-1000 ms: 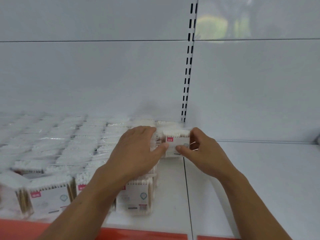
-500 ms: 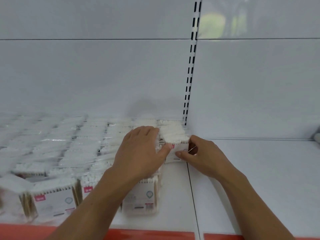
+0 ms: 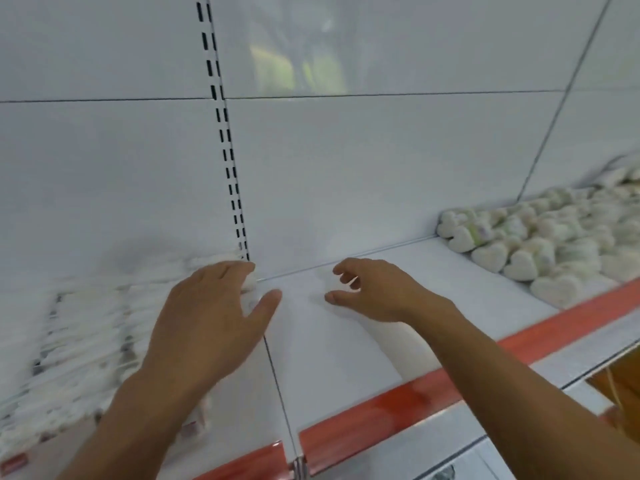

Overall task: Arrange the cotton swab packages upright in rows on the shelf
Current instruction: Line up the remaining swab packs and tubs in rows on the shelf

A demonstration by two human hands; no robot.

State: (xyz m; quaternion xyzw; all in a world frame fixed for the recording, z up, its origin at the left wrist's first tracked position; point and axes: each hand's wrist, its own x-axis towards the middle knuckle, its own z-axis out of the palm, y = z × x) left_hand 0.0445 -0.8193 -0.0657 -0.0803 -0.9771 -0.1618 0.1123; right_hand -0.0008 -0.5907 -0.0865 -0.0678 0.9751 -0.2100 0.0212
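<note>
Single camera, head-worn, sits just above shelf [image 3: 346, 341] level. Faces forward and down, toward white back panel [image 3: 381, 168]; panel fills upper half of frame. Very near: both forearms enter from bottom edge, left hand [image 3: 207, 317] and right hand [image 3: 377, 289] sit mid-frame. View rolled: red edge strip [image 3: 398, 410] climbs toward right. Wide-angle lens; slotted upright [image 3: 228, 157] leans left of centre. Packages [image 3: 86, 323] at left edge, blurred. Heart-shaped items [image 3: 519, 265] at far right, farther along shelf.
</note>
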